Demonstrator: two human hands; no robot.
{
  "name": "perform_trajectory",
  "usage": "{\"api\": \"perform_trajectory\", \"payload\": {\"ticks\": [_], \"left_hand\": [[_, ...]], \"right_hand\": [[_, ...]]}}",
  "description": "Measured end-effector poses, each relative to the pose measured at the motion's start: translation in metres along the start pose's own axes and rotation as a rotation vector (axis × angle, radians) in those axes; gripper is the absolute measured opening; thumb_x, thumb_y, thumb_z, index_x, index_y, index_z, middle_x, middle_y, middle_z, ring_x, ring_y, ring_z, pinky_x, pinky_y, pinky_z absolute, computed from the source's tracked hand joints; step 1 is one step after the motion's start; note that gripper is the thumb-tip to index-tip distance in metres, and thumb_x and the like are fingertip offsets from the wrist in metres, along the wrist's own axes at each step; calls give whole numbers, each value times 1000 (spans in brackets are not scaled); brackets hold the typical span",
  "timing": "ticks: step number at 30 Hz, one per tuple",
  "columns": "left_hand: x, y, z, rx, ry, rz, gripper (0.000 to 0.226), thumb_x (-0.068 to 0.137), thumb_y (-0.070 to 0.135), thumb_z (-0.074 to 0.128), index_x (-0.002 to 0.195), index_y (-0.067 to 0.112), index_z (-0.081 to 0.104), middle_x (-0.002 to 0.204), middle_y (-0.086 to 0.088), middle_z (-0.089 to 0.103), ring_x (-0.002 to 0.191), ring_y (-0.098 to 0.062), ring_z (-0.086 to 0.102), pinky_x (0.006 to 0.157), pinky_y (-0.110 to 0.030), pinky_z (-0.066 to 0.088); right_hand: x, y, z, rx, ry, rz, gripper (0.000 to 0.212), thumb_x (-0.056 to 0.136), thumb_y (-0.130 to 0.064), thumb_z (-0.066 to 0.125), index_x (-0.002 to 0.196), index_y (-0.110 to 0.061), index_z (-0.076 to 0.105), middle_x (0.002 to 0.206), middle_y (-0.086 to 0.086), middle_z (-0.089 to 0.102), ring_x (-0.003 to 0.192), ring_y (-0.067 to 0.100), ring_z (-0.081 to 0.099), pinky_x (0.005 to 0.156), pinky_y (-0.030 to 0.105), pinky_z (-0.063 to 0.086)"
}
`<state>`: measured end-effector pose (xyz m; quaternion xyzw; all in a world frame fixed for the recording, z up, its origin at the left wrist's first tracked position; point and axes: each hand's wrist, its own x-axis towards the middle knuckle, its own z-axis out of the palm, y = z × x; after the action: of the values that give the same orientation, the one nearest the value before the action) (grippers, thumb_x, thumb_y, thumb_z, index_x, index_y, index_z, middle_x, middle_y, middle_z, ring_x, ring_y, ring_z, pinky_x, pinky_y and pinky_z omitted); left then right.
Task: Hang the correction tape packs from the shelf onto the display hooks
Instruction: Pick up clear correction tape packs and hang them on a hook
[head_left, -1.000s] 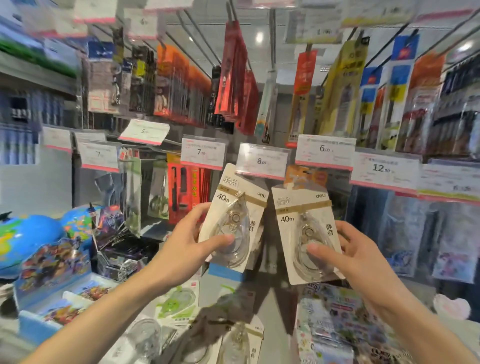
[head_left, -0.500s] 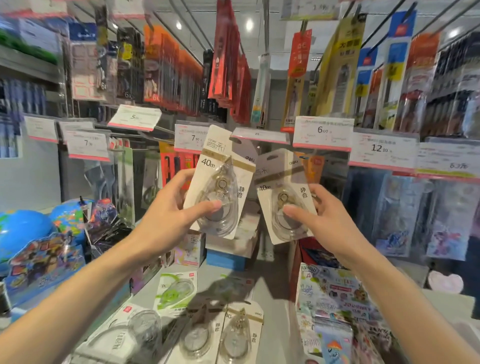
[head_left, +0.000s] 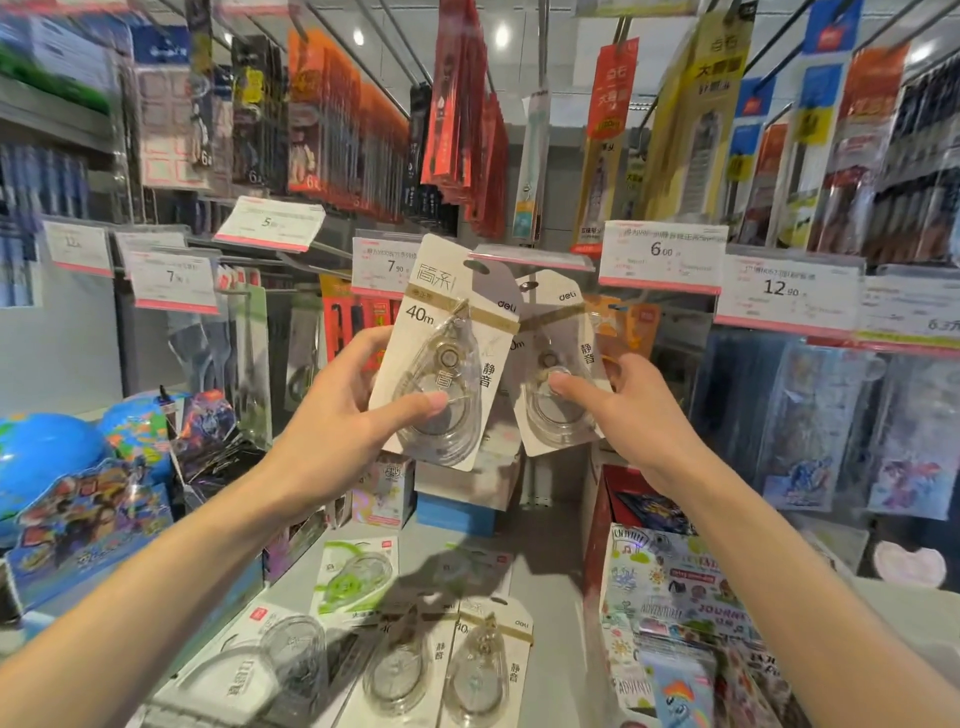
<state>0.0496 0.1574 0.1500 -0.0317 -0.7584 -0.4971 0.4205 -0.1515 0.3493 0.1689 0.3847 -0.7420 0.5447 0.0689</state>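
My left hand (head_left: 340, 415) grips a white correction tape pack (head_left: 452, 332) marked 40m, thumb on its clear blister, tilted right. My right hand (head_left: 639, 415) holds a second identical pack (head_left: 553, 332) just behind and right of the first, thumb on its blister. The second pack's top reaches up under the flipped-up price tag (head_left: 530, 257) at the tip of a display hook; the hook itself is mostly hidden. Several more tape packs (head_left: 441, 660) lie flat on the grey shelf (head_left: 550, 597) below, one with green print (head_left: 356, 577).
Price tags (head_left: 662, 254) line the hook rail at hand height. Red and orange packs (head_left: 467, 119) hang overhead. Globes (head_left: 47, 452) and card boxes crowd the left; sticker books (head_left: 680, 608) fill a box on the right. Plastic-sleeved items (head_left: 810, 415) hang to the right.
Both hands have raised their packs and moved forward toward the hook rail. The right pack now sits partly behind the left one, its top up under the flipped price tag.
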Motion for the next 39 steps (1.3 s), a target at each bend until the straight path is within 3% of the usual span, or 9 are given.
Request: {"api": "perform_trajectory", "payload": {"ticks": [7, 11, 15, 20, 25, 28, 32, 35, 39], "left_hand": [[-5, -13, -2, 36, -11, -35, 63, 70, 45, 80, 128, 37, 55, 118, 10, 75, 104, -12, 74, 86, -29, 57], [-6, -22, -2, 69, 16, -62, 58, 68, 46, 79, 122, 40, 57, 112, 14, 77, 99, -9, 74, 84, -28, 54], [-8, -25, -1, 83, 9, -73, 55, 69, 45, 80, 119, 41, 58, 110, 18, 77, 96, -5, 75, 75, -14, 54], [-12, -26, -1, 64, 12, -78, 55, 71, 45, 79, 121, 39, 59, 111, 16, 77, 97, -6, 75, 75, -13, 54], [-15, -33, 18, -1, -6, -115, 56, 73, 42, 79, 125, 36, 60, 116, 11, 77, 103, -11, 75, 84, -30, 56], [-16, -36, 38, -12, -37, -116, 49, 84, 33, 77, 129, 36, 59, 118, 12, 76, 106, -11, 74, 88, -32, 59], [-13, -36, 60, -3, -121, -109, 44, 98, 18, 69, 138, 32, 58, 119, 13, 76, 108, -9, 73, 91, -29, 58], [-10, -31, 68, 44, -211, -81, 45, 98, 20, 68, 139, 35, 58, 119, 18, 76, 109, -3, 71, 90, -21, 56], [6, -20, 63, 128, -163, -78, 51, 92, 41, 69, 141, 31, 58, 104, 14, 77, 96, -11, 74, 90, -33, 59]], "right_hand": [[-2, 8, 20, -84, 125, -94, 67, 89, -44, 69, 148, -31, 39, 128, -9, 53, 123, 16, 54, 93, 31, 43], [8, 11, 37, -271, 190, -90, 62, 94, -35, 64, 147, -11, 44, 98, -1, 67, 90, 24, 65, 85, 38, 54], [18, 9, 47, -489, 106, -26, 81, 97, -39, 57, 160, -11, 15, 83, -1, 65, 76, 29, 66, 70, 37, 53], [9, 6, 32, -613, 96, -89, 39, 99, -40, 54, 133, -20, 57, 108, 3, 74, 96, 28, 70, 77, 35, 52], [-26, 4, 22, -202, -170, -122, 29, 92, -59, 58, 107, -39, 74, 98, -21, 75, 90, -5, 68, 81, 27, 56], [-43, 6, 24, -20, -233, -75, 36, 91, -62, 60, 110, -36, 75, 106, -21, 76, 102, -1, 70, 95, 36, 57], [-50, 12, 20, 314, -205, 21, 30, 91, -37, 75, 119, -29, 66, 111, -15, 78, 102, 3, 74, 82, 21, 59], [-52, 16, 14, 442, -213, 88, 35, 92, -25, 76, 124, -24, 62, 114, -5, 79, 102, 15, 77, 81, 29, 63], [-48, 22, -4, 456, -141, 71, 37, 90, -22, 76, 125, -24, 63, 117, -2, 79, 105, 17, 76, 82, 30, 62]]}}
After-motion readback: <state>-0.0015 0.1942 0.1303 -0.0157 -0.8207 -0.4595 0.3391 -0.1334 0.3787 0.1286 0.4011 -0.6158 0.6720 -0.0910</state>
